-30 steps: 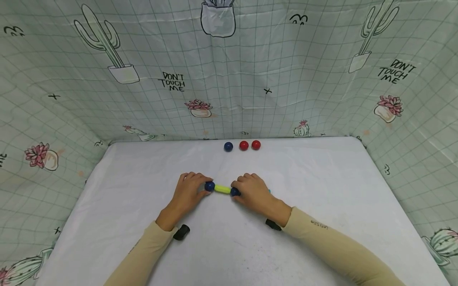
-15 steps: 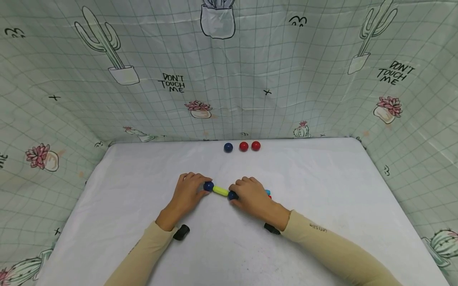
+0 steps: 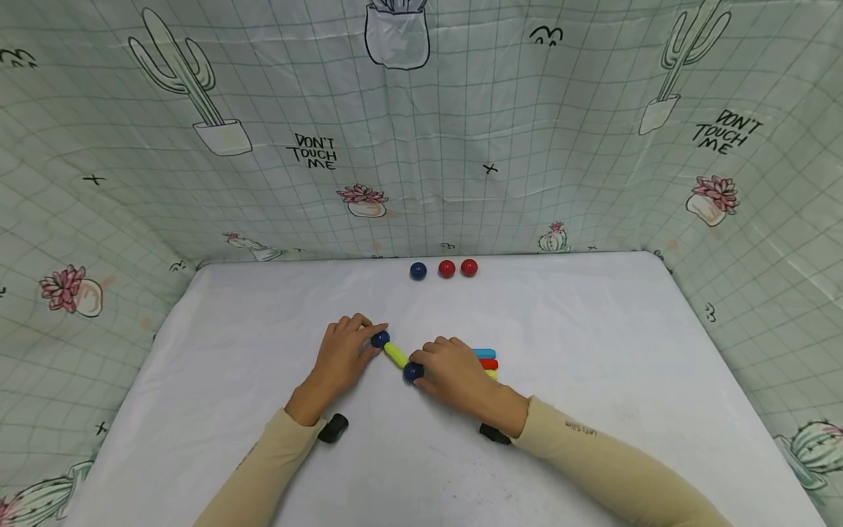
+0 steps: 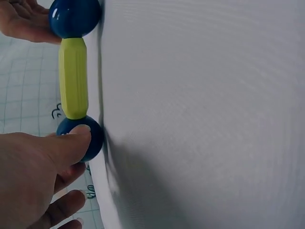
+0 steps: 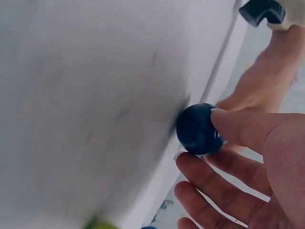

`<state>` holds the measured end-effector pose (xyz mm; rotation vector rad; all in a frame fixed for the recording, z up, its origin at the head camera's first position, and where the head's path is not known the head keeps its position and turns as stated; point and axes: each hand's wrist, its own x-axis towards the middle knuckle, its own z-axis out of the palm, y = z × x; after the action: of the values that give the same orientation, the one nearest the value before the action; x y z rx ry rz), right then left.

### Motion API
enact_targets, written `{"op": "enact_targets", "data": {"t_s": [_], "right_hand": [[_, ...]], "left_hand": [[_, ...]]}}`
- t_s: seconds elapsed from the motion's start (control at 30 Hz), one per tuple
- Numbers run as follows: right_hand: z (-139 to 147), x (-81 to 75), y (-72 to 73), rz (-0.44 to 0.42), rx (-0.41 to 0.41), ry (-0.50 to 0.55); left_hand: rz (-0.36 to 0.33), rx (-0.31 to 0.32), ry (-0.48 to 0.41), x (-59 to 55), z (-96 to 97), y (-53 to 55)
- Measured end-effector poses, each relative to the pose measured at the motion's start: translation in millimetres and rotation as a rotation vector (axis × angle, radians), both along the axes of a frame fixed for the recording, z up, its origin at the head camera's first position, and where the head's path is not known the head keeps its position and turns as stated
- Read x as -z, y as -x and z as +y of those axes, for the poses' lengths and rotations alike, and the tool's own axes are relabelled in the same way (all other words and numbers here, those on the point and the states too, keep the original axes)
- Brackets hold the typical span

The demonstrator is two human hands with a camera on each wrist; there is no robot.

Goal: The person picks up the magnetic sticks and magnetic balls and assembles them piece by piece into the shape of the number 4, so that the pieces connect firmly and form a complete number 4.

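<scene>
A yellow-green rod (image 3: 396, 356) joins two dark blue balls into a dumbbell shape on the white table. My left hand (image 3: 342, 355) pinches the far-left ball (image 3: 380, 339) between thumb and fingers. At the rod's other end, my right hand (image 3: 454, 373) pinches the nearer ball (image 3: 413, 372). The left wrist view shows the rod (image 4: 74, 78) seated between both balls, with my left thumb on the lower ball (image 4: 93, 138). In the right wrist view, thumb and fingertips hold a blue ball (image 5: 198, 129), and the rod is hidden behind it.
Blue (image 3: 485, 353), red (image 3: 489, 364) and yellow rods (image 3: 491, 374) lie side by side, partly hidden behind my right hand. Along the table's back edge sit a blue ball (image 3: 418, 271) and two red balls (image 3: 446, 268). A printed cloth (image 3: 421, 146) hangs behind.
My right hand has moved left and toward me, swinging its end of the dumbbell from nearly level to a slant. The left hand stays almost in place. The loose rods have come into view.
</scene>
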<state>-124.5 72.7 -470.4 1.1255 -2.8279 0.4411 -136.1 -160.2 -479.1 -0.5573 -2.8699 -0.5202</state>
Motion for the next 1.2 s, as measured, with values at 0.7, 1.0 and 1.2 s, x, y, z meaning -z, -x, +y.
{"op": "enact_targets", "data": {"t_s": [0.7, 1.0, 1.2], "right_hand": [[-11, -2.1, -14.3, -0.018, -0.027, 0.033], [24, -4.1, -1.1, 0.078, 0.095, 0.065], [51, -1.9, 8.1, 0.091, 0.177, 0.074]], "left_hand": [[-0.093, -0.035, -0.071, -2.3, 9.5, -0.8], [-0.134, -0.045, -0.042, -6.8, 11.4, -1.1], [-0.162, -0.03, -0.057, -8.8, 11.1, -0.1]]}}
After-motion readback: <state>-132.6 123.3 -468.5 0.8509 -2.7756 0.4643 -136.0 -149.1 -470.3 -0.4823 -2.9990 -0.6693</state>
